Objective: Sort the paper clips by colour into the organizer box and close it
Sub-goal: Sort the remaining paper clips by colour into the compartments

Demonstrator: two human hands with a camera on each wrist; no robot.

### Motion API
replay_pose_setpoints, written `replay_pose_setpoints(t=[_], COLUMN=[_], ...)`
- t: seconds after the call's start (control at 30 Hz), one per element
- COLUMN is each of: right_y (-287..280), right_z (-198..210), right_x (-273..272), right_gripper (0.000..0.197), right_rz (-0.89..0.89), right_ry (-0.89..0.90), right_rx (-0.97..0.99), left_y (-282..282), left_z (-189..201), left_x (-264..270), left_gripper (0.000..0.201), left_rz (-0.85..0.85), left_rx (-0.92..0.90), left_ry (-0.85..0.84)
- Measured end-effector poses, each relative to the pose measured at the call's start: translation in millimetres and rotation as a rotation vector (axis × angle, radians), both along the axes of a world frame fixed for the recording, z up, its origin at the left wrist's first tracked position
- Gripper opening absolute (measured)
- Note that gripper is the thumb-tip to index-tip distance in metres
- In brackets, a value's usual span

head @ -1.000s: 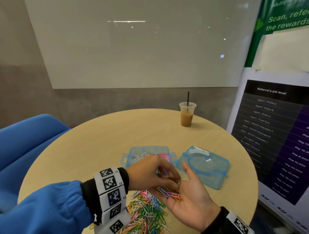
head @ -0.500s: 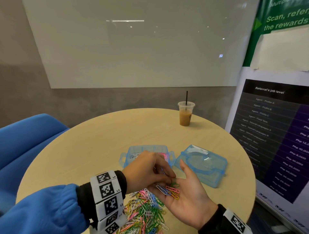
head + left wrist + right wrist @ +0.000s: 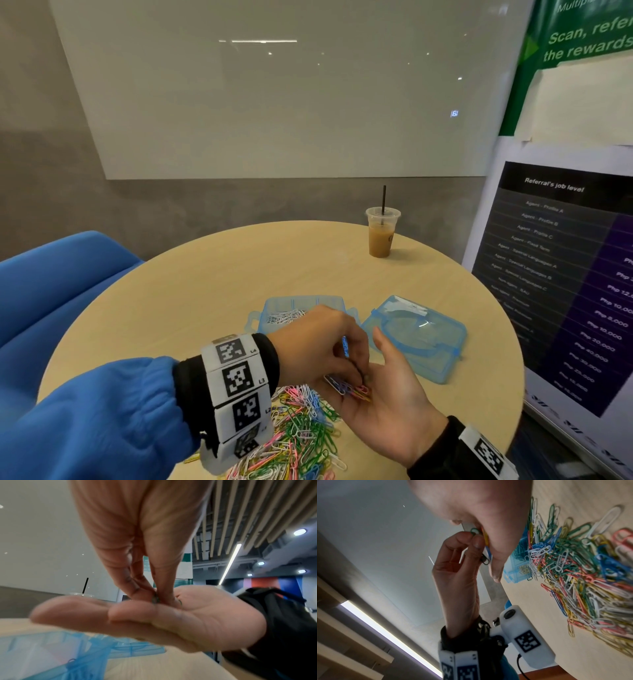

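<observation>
1. Nearest you, the loose pile (image 3: 301, 442) of mixed clips lies on the surface (image 3: 205, 291), still large; judging by that, the sort is at an early stage.
2. Just above the pile, your right hand (image 3: 387, 407) lies flat, palm up, fingers straight, carrying a small batch of clips (image 3: 349, 389): blue, pink and yellow show in the head view.
3. Your left hand (image 3: 318, 346) reaches down into that palm, thumb and fingertips (image 3: 476, 542) pinched together on a green clip (image 3: 474, 531). The right wrist view shows the clip between them; a second dark clip hangs lower by the same fingers, and I cannot tell whether it is caught in the pinch.
4. The step in hand looks like picking one colour out of the palm batch.
5. Beyond the hands, the box (image 3: 301, 308) sits open, with white clips in its left compartment; the left hand hides much of the rest.
6. The lid (image 3: 414, 339) lies apart, just right of the box, so closing is not yet due.
7. Next, lift the pinch clear, check that only green comes away, and carry it to the green compartment. Keep the right palm level so the batch does not slide off.
8. Farthest off, a cup (image 3: 381, 236) with a straw stands well apart from the work.
</observation>
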State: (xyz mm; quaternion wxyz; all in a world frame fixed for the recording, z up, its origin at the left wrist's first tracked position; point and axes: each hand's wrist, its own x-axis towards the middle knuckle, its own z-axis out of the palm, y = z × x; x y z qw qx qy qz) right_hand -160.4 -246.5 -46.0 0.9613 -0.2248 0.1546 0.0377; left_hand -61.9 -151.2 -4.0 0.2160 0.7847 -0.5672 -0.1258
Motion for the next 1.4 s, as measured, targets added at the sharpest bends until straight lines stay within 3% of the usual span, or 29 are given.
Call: replay_pose_setpoints(t=[0.13, 0.23, 0.37, 0.5, 0.57, 0.67, 0.8, 0.87, 1.1, 1.4], right_y=[0.2, -1.8, -10.3, -19.1, -21.2, -22.8, -25.0, -24.6, -20.7, -22.1], right_z=[-1.1, -1.9, -7.7, -7.0, -5.5, -3.2, 0.0, 0.8, 0.2, -1.6], right_x=[1.0, 0.6, 5.8, 6.6, 6.3, 6.6, 4.0, 2.8, 2.7, 6.8], right_gripper=[0.080, 0.085, 0.080, 0.073, 0.072, 0.072, 0.078, 0.082, 0.080, 0.071], right_rz=[0.005, 0.033, -0.064, -0.175, -0.203, -0.231, -0.187, -0.134, -0.076, -0.121], right_ry=[0.037, 0.073, 0.095, 0.134, 0.148, 0.135, 0.074, 0.040, -0.052, 0.003], right_rx=[-0.050, -0.061, -0.046, -0.041, -0.050, -0.056, -0.009, 0.003, 0.060, -0.031], left_y=[-0.8, 0.5, 2.3, 3.9, 3.4, 4.2, 4.2, 3.8, 2.4, 14.4], left_z=[7.3, 16.5, 20.0, 1.7, -9.4, -14.1, -13.4, -16.8, -11.8, 1.2], left_x=[4.6, 15.9, 46.1, 71.4, 73.5, 62.2, 34.2, 26.2, 24.0, 38.7], left_gripper=[0.007, 0.007, 0.010, 0.013, 0.016, 0.014, 0.018, 0.017, 0.006, 0.003], left_rz=[-0.001, 0.018, 0.231, 0.336, 0.331, 0.273, -0.054, -0.134, -0.114, 0.039], left_rx=[0.014, -0.073, -0.193, -0.050, 0.000, -0.063, -0.100, -0.127, -0.152, -0.344], left_ry=[0.122, 0.123, 0.058, -0.001, 0.001, -0.038, -0.042, -0.045, -0.049, 0.181])
